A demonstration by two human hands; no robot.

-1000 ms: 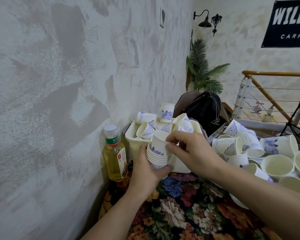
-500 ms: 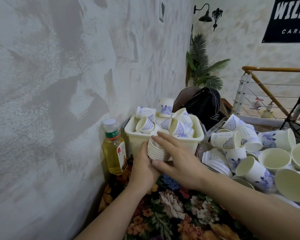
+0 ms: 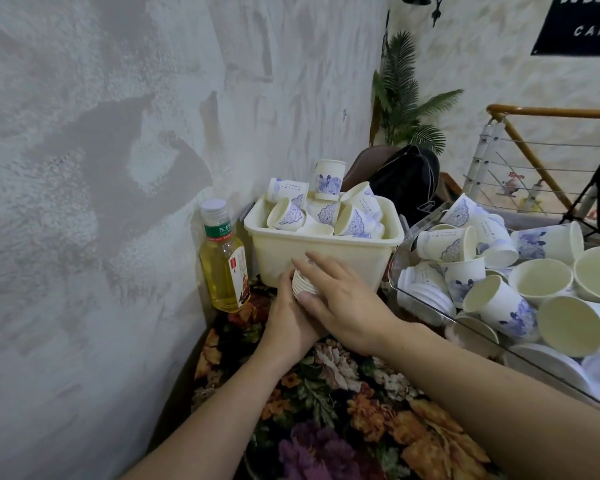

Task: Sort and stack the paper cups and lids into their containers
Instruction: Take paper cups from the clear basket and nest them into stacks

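Observation:
A short stack of nested white paper cups (image 3: 302, 284) stands just in front of the cream plastic bin (image 3: 326, 259). My left hand (image 3: 286, 320) grips the stack from below and the left. My right hand (image 3: 343, 299) lies flat over its top with the fingers straight and the thumb against its side. The bin holds several loose white cups with blue print (image 3: 323, 209). To the right a clear tray (image 3: 430, 308) is piled with larger white-and-blue cups (image 3: 499, 268) and a stack of white lids (image 3: 426, 296).
A bottle of yellow drink (image 3: 224, 265) stands against the rough wall, left of the bin. A floral cloth (image 3: 326, 410) covers the table. A black bag (image 3: 406, 181) and a potted palm (image 3: 406, 98) sit behind the bin, and a railing (image 3: 534, 147) lies at right.
The cup my right hand was setting into the stack has been pushed down into it. My right hand went from pinching that cup to lying flat on top. The view has drawn closer.

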